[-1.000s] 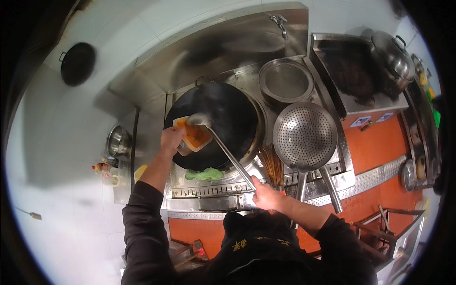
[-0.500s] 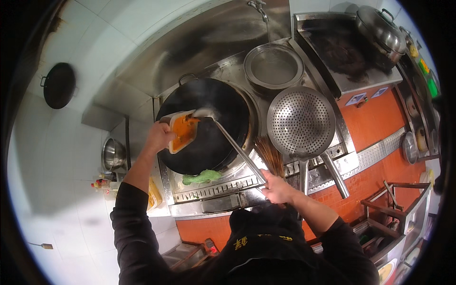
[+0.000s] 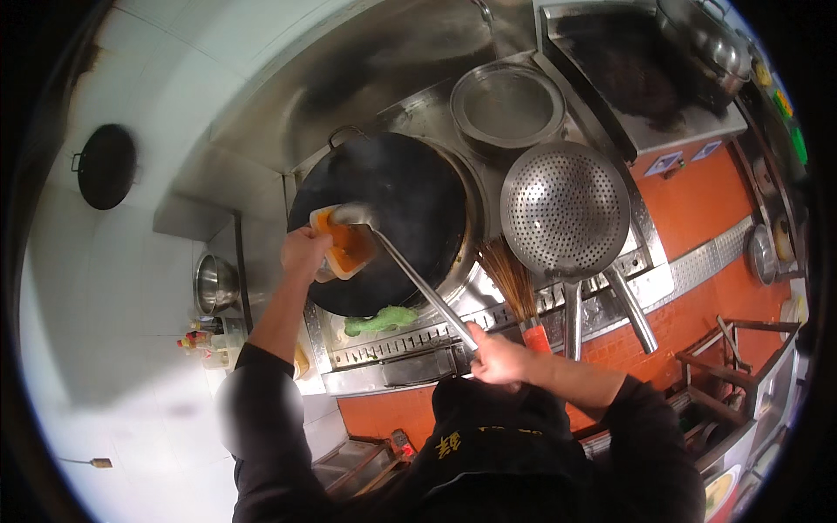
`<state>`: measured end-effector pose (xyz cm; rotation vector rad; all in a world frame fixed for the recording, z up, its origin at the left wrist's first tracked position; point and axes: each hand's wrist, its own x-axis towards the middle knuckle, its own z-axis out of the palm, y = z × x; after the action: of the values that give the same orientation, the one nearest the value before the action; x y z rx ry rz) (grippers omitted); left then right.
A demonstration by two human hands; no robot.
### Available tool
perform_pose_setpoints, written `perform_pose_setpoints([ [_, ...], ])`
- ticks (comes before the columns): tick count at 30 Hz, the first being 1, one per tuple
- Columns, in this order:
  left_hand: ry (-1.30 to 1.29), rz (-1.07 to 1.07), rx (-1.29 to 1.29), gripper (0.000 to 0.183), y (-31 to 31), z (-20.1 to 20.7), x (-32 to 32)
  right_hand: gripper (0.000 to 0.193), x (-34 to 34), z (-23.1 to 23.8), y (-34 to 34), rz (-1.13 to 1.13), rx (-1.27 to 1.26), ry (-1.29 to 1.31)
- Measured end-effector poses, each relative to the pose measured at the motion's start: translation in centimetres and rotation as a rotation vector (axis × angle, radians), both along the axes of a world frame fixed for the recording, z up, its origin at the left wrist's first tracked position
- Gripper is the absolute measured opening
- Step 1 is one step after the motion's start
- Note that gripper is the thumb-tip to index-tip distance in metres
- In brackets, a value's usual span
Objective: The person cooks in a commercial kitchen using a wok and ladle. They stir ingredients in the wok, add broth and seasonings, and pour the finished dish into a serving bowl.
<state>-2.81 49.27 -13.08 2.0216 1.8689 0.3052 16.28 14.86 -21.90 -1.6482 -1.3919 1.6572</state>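
My left hand [image 3: 305, 254] grips the edge of a small pale plastic container [image 3: 317, 220], tipped over a big black wok [image 3: 418, 200]. Orange sauce [image 3: 353, 254] coats its inside. In my right hand [image 3: 501, 356], closed round the long metal handle, is a ladle [image 3: 418, 281]. Its bowl, slightly blurred, is at the container's upper edge; whether they touch, I cannot tell. Faint steam hangs above the wok, whose dark inside shows no food I can make out.
Right of the wok, a perforated strainer [image 3: 567, 209] rests beside a bamboo brush [image 3: 510, 283]. A round metal pot [image 3: 508, 105] of liquid stands behind it. A green cloth [image 3: 381, 321] lies at the wok's front edge. A lidded pot [image 3: 711, 44] occupies the far right burner.
The container has tilted further, and the ladle's bowl has shifted to its upper edge. The whole view has moved a little, so the stove sits slightly more to the right.
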Motion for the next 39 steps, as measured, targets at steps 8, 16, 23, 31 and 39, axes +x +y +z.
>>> perform_pose_setpoints([
  [8,-0.052,-0.187,-0.100,0.020,0.9,3.5,-2.0,0.076,4.0,-0.9,-0.1,0.008,0.205,-0.150],
  [16,-0.104,-0.341,-0.155,0.016,2.9,1.8,-4.1,0.073,3.7,-0.4,-0.9,-0.101,0.082,-0.038],
  [23,-0.697,0.322,-0.309,0.015,1.3,-3.7,0.5,0.077,-4.6,3.0,1.2,-0.073,-0.106,0.200],
  [31,-0.098,-0.189,-0.113,0.025,2.4,-3.6,-1.3,0.077,-0.4,0.9,-0.3,0.040,0.016,-0.062],
  [39,0.038,-0.383,-0.129,0.018,2.3,-0.4,-2.3,0.081,2.2,-0.2,-1.7,0.052,0.016,-0.118],
])
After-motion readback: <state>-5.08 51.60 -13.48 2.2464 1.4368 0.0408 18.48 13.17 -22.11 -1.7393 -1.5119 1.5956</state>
